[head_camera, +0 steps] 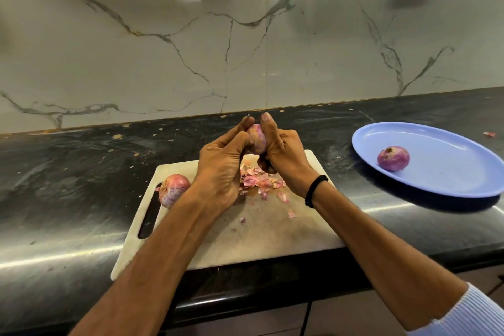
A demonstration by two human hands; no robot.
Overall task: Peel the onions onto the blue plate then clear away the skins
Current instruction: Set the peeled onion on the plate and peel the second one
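My left hand (218,172) and right hand (283,155) both hold one onion (257,142) between curled fingers. Skins (259,181) lie under my hands. The blue plate (436,180) sits to my right.

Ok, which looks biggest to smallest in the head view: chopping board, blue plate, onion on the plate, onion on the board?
1. chopping board
2. blue plate
3. onion on the plate and onion on the board: they look alike, so I won't rank them.
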